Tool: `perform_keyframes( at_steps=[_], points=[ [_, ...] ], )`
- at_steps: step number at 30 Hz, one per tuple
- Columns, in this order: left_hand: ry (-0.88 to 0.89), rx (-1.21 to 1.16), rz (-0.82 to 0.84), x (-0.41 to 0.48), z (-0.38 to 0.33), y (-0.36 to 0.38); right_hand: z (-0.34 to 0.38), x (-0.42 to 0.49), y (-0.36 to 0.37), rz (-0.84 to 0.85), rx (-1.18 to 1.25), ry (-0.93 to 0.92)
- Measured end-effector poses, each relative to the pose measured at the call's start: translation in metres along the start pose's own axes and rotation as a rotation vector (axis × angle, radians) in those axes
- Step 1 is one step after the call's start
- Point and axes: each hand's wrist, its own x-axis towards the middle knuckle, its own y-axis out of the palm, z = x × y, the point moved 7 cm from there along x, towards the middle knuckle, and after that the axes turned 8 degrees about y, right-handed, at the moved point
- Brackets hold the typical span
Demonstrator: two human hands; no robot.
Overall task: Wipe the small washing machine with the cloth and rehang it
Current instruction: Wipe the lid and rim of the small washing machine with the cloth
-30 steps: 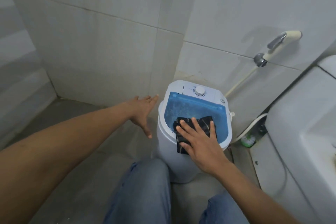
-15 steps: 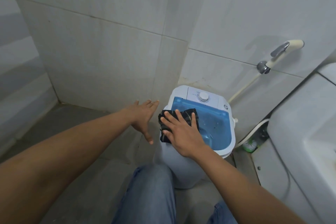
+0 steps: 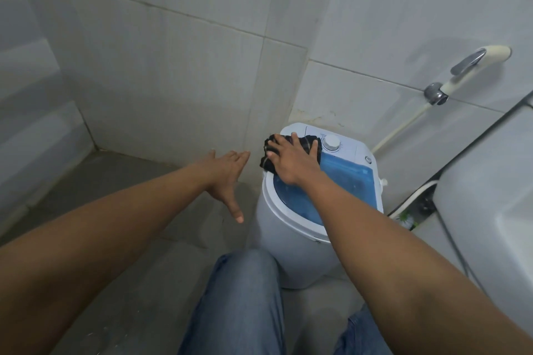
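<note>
A small white washing machine (image 3: 291,245) with a translucent blue lid (image 3: 343,184) and a white dial (image 3: 331,142) stands on the floor in the tiled corner. My right hand (image 3: 291,163) lies flat with fingers spread on a dark cloth with thin pale stripes (image 3: 310,147), pressing it onto the machine's back left top edge, just left of the dial. The cloth's left side hangs over the rim. My left hand (image 3: 227,179) hovers with fingers apart to the left of the machine, holding nothing and not touching it.
A bidet sprayer (image 3: 464,72) hangs on the wall at the right, its hose (image 3: 401,130) running down behind the machine. A white toilet (image 3: 490,210) fills the right edge. My jeans-clad knees (image 3: 245,297) are right in front of the machine. Grey floor (image 3: 101,196) lies to the left.
My right hand has slid the cloth from the front of the blue lid leftward and then back to the top left corner beside the dial. My left hand has stayed beside the machine.
</note>
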Motion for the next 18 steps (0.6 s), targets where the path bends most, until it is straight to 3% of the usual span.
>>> perform_keyframes(
  at_steps=[9,13,15,18],
  points=[
    [0.147,-0.046,-0.009,0.001,-0.024,0.009,-0.010,0.029,-0.008,-0.033,0.091,0.150],
    [0.152,-0.029,-0.039,0.004,-0.030,0.003,-0.024,0.028,-0.023,0.012,0.369,0.222],
    [0.140,-0.013,-0.033,0.003,-0.032,-0.002,-0.030,0.021,-0.042,-0.056,0.451,0.200],
    [0.118,0.025,-0.007,0.004,-0.035,-0.005,-0.028,-0.004,-0.057,-0.204,0.306,0.096]
  ],
)
